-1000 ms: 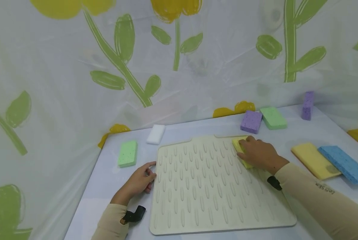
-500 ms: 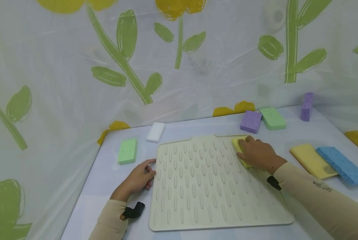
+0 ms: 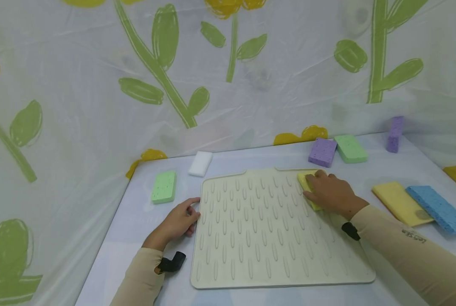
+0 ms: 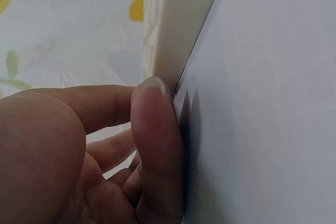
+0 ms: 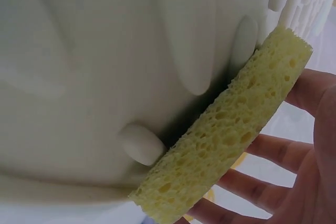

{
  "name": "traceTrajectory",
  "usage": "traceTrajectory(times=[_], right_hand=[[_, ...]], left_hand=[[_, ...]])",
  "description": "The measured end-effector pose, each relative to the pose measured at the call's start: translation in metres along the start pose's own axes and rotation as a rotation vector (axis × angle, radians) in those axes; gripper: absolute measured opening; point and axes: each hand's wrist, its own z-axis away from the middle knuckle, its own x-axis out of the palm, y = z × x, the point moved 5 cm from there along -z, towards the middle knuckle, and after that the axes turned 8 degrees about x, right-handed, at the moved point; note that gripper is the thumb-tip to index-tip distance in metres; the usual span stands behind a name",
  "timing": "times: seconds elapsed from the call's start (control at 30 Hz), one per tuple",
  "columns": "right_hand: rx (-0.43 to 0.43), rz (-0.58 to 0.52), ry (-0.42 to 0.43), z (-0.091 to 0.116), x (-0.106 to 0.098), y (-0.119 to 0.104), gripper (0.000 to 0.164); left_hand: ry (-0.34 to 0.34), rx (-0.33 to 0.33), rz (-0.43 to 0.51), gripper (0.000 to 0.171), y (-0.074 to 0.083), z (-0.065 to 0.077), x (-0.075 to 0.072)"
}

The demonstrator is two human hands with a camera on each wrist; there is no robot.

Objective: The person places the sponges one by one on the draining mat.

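The right hand (image 3: 333, 195) grips the yellow sponge (image 5: 226, 129) on the far right part of the mat (image 3: 251, 238); the relaxed left hand (image 3: 178, 220) touches the mat's left edge. Work seems under way; nothing visible separates done from remaining.

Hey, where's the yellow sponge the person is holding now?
In the head view, the yellow sponge is under the right hand, at the far right of the cream mat, with the flat purple sponge just beyond.

The ribbed, rectangular cream mat (image 3: 251, 231) leaves passage over its middle. The right beige fabric sleeve (image 3: 411, 255) crosses its right edge.
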Motion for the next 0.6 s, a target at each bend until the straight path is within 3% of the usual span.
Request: traceTrajectory(times=[0.37, 0.6], right_hand=[[0.046, -0.045, -0.052, 0.002, 0.000, 0.006, 0.060], [0.036, -0.090, -0.001, 0.016, -0.012, 0.007, 0.062]], left_hand=[[-0.010, 0.001, 0.005, 0.055, 0.000, -0.001, 0.001], [-0.009, -0.002, -0.002, 0.056, 0.000, 0.000, -0.002]])
